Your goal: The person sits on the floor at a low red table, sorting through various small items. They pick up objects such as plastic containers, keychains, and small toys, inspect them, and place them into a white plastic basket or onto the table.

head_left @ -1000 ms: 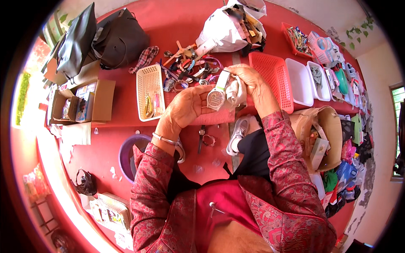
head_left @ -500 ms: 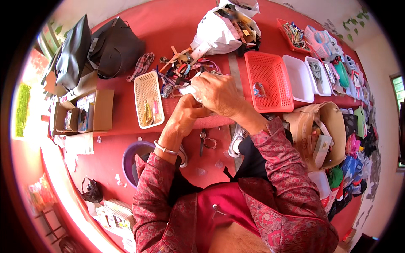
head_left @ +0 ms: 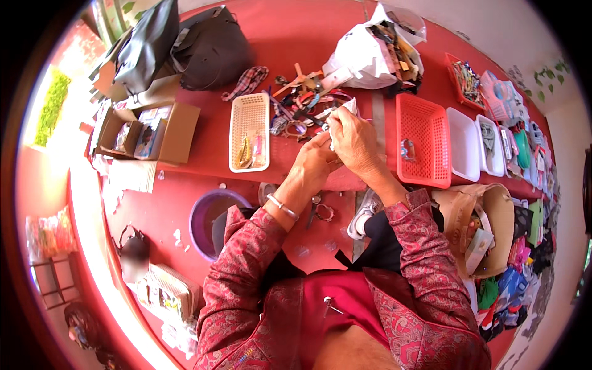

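Note:
My left hand and my right hand are together above the red surface, fingers closed and meeting. A piece of white cloth or tissue sticks out beyond my right fingers. A small dark-and-white thing shows at my left fingertips, too covered to name. Just beyond my hands lies a heap of wristwatches and straps. To its left is a cream plastic basket with a few yellow and pink items. On the right, a red plastic basket holds one watch.
White trays stand right of the red basket. A stuffed white bag and black bags are at the back. A cardboard box sits left, a purple bucket below it. A large open carton stands right.
The whole view has shifted, so things appear farther right and the near ones lower. My hands stay together; the white cloth now pokes up above my right fingers.

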`<control>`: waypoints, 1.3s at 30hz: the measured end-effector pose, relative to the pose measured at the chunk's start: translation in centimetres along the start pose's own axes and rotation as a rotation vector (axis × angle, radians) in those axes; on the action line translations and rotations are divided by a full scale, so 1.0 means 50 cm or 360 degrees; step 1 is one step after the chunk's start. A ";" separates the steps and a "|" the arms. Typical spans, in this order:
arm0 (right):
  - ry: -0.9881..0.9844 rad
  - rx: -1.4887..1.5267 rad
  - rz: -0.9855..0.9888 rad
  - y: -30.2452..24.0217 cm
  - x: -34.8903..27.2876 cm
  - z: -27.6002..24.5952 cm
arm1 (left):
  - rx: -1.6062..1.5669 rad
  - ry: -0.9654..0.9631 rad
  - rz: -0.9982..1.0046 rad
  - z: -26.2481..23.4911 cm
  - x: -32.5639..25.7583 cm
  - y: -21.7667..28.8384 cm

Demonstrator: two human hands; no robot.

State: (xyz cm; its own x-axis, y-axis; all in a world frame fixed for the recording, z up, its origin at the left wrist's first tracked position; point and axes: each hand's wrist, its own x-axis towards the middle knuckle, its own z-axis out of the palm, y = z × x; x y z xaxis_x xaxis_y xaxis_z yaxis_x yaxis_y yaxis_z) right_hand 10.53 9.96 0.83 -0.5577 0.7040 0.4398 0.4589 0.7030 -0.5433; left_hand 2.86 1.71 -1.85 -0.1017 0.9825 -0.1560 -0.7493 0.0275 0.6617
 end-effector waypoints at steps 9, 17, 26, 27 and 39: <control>-0.0424 0.0167 -0.0314 -0.030 -0.028 0.005 | -0.1065 0.0025 -0.0239 -0.070 0.023 0.006; -0.1216 0.0349 -0.0154 0.011 0.002 -0.058 | -0.0630 0.0704 0.0179 -0.085 0.026 0.064; -0.0895 0.1710 0.1053 0.103 0.032 -0.088 | 0.0773 0.0062 0.0028 0.012 0.004 0.053; -0.0866 0.1773 0.0902 0.085 0.033 -0.069 | 0.0899 0.0019 -0.0060 0.001 0.006 0.044; -0.0326 0.0951 0.0588 0.111 0.033 -0.061 | 0.1227 0.0019 0.0174 0.018 -0.016 0.020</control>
State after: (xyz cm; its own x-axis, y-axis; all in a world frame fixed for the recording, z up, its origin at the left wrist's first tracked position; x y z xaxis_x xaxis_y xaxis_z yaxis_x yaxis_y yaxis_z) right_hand 14.26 15.32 0.69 -0.5846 0.8103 0.0414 0.2192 0.2069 -0.9535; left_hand 2.79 1.11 -0.43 -0.1591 0.9851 -0.0656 -0.0682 0.0553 0.9961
